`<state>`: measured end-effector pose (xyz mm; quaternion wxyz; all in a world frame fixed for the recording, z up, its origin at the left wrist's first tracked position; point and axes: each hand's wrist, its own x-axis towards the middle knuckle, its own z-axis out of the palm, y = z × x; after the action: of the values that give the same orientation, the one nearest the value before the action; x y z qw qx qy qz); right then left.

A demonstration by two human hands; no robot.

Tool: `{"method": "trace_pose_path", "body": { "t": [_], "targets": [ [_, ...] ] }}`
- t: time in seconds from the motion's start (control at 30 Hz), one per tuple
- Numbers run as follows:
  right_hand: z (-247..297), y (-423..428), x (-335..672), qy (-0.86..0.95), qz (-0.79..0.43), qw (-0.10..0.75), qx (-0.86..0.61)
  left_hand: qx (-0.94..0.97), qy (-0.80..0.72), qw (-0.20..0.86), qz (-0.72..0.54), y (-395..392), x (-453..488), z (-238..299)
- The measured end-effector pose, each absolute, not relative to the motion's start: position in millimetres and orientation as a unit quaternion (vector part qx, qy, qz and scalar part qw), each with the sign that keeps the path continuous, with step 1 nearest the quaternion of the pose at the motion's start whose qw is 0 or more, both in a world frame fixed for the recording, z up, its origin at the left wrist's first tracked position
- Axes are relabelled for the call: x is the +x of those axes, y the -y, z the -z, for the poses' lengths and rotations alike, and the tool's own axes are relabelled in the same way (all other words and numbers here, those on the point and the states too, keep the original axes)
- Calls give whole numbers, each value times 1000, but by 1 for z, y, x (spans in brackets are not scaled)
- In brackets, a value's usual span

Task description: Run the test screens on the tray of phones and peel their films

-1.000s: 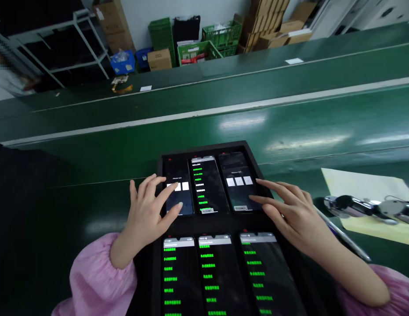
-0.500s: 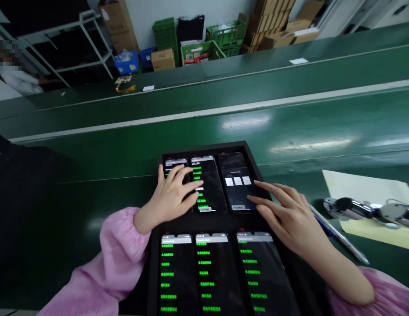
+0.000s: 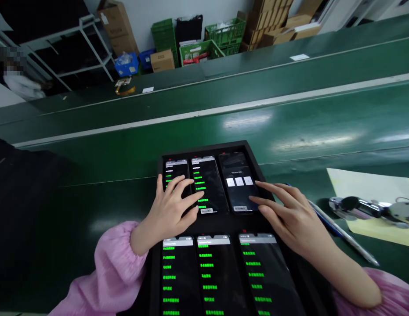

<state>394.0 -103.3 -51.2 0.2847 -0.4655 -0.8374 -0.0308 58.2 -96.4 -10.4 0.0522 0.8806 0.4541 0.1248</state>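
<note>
A black tray (image 3: 191, 225) holds several smartphones in two rows. My left hand (image 3: 171, 206) is spread over the far-left phone (image 3: 176, 163) and the far-middle phone (image 3: 215, 188), fingertips on or just above their screens of green and white text. My right hand (image 3: 286, 210) has its fingers apart at the right edge of the far-right phone (image 3: 240, 197), whose dark screen shows three white squares. Closer to me lie the near-left phone (image 3: 182, 276), the near-middle phone (image 3: 220, 272) and the near-right phone (image 3: 273, 276), all lit with green lines. Neither hand grasps anything.
Right of the tray lie a pen (image 3: 345, 237), a yellowish paper sheet (image 3: 385, 186) and a shiny metal object (image 3: 359, 206). Beyond the green bench (image 3: 141, 140) stand green crates (image 3: 204, 50), cardboard boxes (image 3: 162, 60) and a blue bin (image 3: 127, 65). Another person's sleeve (image 3: 23, 85) shows far left.
My left hand has drawn slightly toward me, and the text lists on the two phones under it have scrolled. My right hand keeps nearly the same place.
</note>
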Motion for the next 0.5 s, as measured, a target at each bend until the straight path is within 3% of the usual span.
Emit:
{"method": "trace_pose_path", "body": {
  "t": [0.5],
  "targets": [
    [44,102,392,846,51,270,-456,894,-431,58,-108,103,60,12]
  ]
}}
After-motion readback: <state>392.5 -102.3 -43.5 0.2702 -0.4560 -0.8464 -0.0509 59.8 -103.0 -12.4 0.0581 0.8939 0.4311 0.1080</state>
